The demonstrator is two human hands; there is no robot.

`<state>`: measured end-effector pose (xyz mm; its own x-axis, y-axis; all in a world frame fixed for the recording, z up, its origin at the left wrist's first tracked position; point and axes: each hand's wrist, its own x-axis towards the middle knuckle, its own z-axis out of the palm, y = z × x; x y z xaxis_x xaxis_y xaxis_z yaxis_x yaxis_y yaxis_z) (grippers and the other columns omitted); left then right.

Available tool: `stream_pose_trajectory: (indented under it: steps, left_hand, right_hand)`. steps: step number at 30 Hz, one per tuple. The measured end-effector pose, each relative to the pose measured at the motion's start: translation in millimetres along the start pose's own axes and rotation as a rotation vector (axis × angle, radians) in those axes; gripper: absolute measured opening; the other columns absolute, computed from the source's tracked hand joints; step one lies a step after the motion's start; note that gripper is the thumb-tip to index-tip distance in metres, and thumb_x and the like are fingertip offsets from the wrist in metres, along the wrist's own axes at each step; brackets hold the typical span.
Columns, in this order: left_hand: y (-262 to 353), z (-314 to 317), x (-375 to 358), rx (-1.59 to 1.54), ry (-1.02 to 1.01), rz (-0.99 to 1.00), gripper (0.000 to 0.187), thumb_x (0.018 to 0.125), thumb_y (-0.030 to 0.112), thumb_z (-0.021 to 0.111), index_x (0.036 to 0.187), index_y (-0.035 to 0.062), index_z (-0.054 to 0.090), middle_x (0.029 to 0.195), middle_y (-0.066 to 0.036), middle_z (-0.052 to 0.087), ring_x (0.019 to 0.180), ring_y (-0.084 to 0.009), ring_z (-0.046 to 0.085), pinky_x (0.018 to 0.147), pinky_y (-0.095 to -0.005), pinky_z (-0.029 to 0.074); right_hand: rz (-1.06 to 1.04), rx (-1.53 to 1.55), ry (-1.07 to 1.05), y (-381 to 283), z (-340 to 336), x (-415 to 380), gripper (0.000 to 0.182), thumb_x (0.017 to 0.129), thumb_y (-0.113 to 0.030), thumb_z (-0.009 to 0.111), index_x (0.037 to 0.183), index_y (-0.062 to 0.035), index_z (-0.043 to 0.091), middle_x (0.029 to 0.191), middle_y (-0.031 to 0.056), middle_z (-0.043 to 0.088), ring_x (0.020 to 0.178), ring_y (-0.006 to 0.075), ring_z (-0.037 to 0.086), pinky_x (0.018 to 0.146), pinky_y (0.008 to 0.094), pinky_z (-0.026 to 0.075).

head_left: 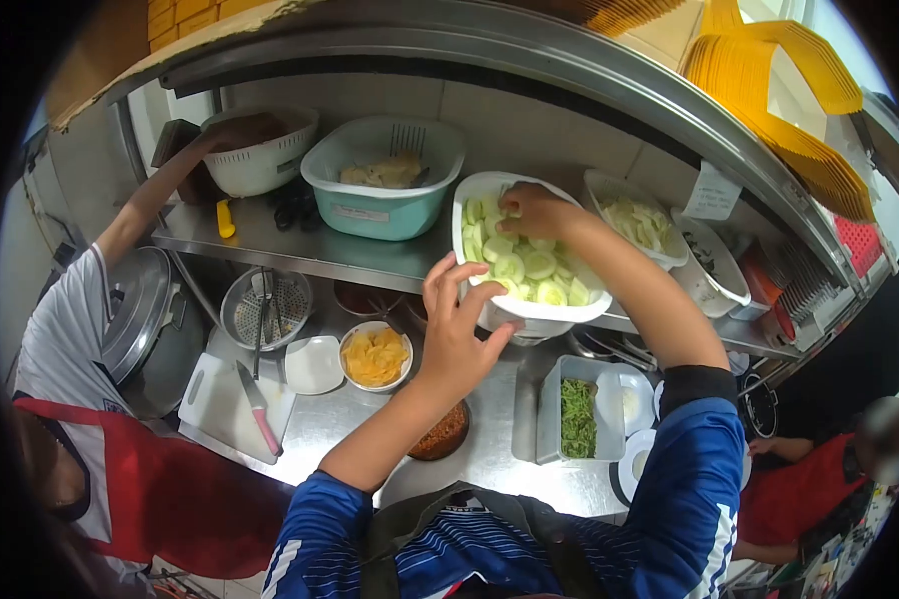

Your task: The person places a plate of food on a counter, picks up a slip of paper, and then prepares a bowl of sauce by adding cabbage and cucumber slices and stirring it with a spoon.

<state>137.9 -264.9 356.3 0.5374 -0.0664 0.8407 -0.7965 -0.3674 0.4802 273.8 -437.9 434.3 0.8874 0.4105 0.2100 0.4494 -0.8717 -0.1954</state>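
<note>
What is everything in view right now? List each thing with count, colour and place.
Rectangular plastic tub of cucumber slices: one, white, shelf edge.
Teal plastic basket: one, shelf.
White round colander: one, shelf left, a co-worker's hand in it.
Bowl of yellow chips: one, white, counter.
Metal strainer: one, silver, counter.
White cutting board: one, counter left.
Pink-handled knife: one, on board.
Steel container of chopped greens: one, counter right.
Stacked yellow trays: several, upper right.
Left hand: grips tub's near rim.
Right hand: in the slices.
</note>
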Motion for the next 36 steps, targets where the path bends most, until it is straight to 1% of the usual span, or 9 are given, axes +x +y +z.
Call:
stream_pose_trajectory:
  steps: [6, 12, 17, 20, 23, 26, 28, 30, 36]
  left_hand:
    - [-5.8, 0.6, -0.5, -0.027, -0.002, 0.027, 0.04, 0.058, 0.013, 0.072, 0.092, 0.0103, 0.053, 0.11, -0.009, 0.041, 0.112, -0.0373, 0.03, 0.091, -0.0466, 0.029]
    - [-10.7, 6.1, -0.2, -0.064, 0.003, 0.006, 0.041, 0.06, 0.013, 0.071, 0.095, 0.0123, 0.052, 0.112, -0.009, 0.041, 0.113, -0.0376, 0.029, 0.091, -0.0466, 0.029]
    - [-16.3, 7.7, 6.7, -0.104, 0.014, 0.048, 0.041, 0.061, 0.012, 0.068, 0.098, 0.0087, 0.05, 0.114, -0.011, 0.039, 0.114, -0.0385, 0.028, 0.094, -0.0458, 0.031]
    - [-33.6, 22.4, 14.1, -0.061, -0.004, 0.031, 0.042, 0.065, 0.016, 0.067, 0.102, 0.0101, 0.049, 0.118, -0.01, 0.037, 0.117, -0.0387, 0.026, 0.095, -0.0461, 0.031]
    - [-44.2, 24.3, 27.3, 0.011, -0.086, -0.082, 0.052, 0.07, 0.019, 0.064, 0.117, 0.0079, 0.044, 0.133, -0.01, 0.028, 0.119, -0.0308, 0.032, 0.093, -0.0369, 0.035]
    - [-40.6, 12.6, 30.9, -0.244, 0.088, -0.084, 0.05, 0.072, 0.01, 0.06, 0.119, 0.0046, 0.043, 0.127, -0.018, 0.036, 0.115, -0.0349, 0.038, 0.094, -0.0369, 0.033]
    - [-25.0, 7.2, 28.8, -0.64, 0.113, -0.314, 0.041, 0.078, 0.009, 0.058, 0.116, 0.0, 0.046, 0.118, -0.016, 0.047, 0.109, -0.0226, 0.046, 0.087, -0.0323, 0.041]
    - [-14.3, -3.3, 37.9, -1.012, -0.045, -0.494, 0.037, 0.082, 0.011, 0.055, 0.116, -0.0012, 0.045, 0.11, -0.013, 0.052, 0.103, -0.0174, 0.049, 0.082, -0.0288, 0.044]
    - [-25.9, -10.9, 45.6, -1.159, -0.24, -0.694, 0.034, 0.086, 0.021, 0.051, 0.111, -0.0019, 0.048, 0.097, -0.009, 0.058, 0.083, -0.0146, 0.059, 0.069, -0.0273, 0.052]
  right_hand:
    - [0.072, 0.129, -0.199, -10.0, 2.4, 8.0, 0.033, 0.059, -0.021, 0.073, 0.076, -0.0007, 0.053, 0.069, 0.0069, 0.055, 0.064, 0.0163, 0.052, 0.058, 0.0289, 0.042]
    - [-0.022, 0.048, -0.243, -1.4, -1.7, 14.6, 0.042, 0.06, -0.01, 0.068, 0.1, -0.0082, 0.058, 0.08, 0.0059, 0.058, 0.073, 0.0138, 0.052, 0.067, 0.0277, 0.044]
    - [-0.162, 0.046, -0.248, 28.4, 1.3, 36.7, 0.043, 0.061, 0.0, 0.067, 0.103, -0.0086, 0.058, 0.083, 0.0067, 0.061, 0.077, 0.0144, 0.056, 0.07, 0.0279, 0.044]
    - [-0.022, 0.465, 0.001, 46.8, -26.7, 20.3, 0.039, 0.064, 0.0, 0.066, 0.101, -0.0061, 0.058, 0.084, 0.0053, 0.06, 0.078, 0.0101, 0.055, 0.07, 0.0253, 0.044]
    - [-0.013, 0.862, 0.193, -13.1, -60.4, -26.6, 0.036, 0.067, 0.001, 0.065, 0.102, -0.0018, 0.057, 0.086, 0.0058, 0.06, 0.078, 0.0104, 0.056, 0.069, 0.0232, 0.045]
    - [-0.108, 0.907, 0.215, -25.3, -56.0, -54.5, 0.035, 0.069, 0.0, 0.065, 0.103, 0.0011, 0.057, 0.095, 0.0082, 0.061, 0.083, 0.0124, 0.057, 0.073, 0.0245, 0.047]
    - [-0.031, 0.937, 0.218, -42.7, -52.1, -67.7, 0.033, 0.068, -0.001, 0.067, 0.1, 0.0023, 0.059, 0.099, 0.0116, 0.06, 0.087, 0.0139, 0.057, 0.078, 0.0251, 0.046]
    - [-0.02, 0.919, 0.177, -51.5, -47.9, -74.6, 0.031, 0.068, 0.001, 0.067, 0.099, 0.0028, 0.059, 0.097, 0.0115, 0.06, 0.086, 0.0142, 0.058, 0.077, 0.0253, 0.047]
    - [-0.106, 1.024, 0.109, -74.2, -21.9, -86.3, 0.028, 0.07, 0.003, 0.065, 0.096, 0.0041, 0.054, 0.095, 0.0086, 0.058, 0.084, 0.0139, 0.056, 0.073, 0.0248, 0.048]
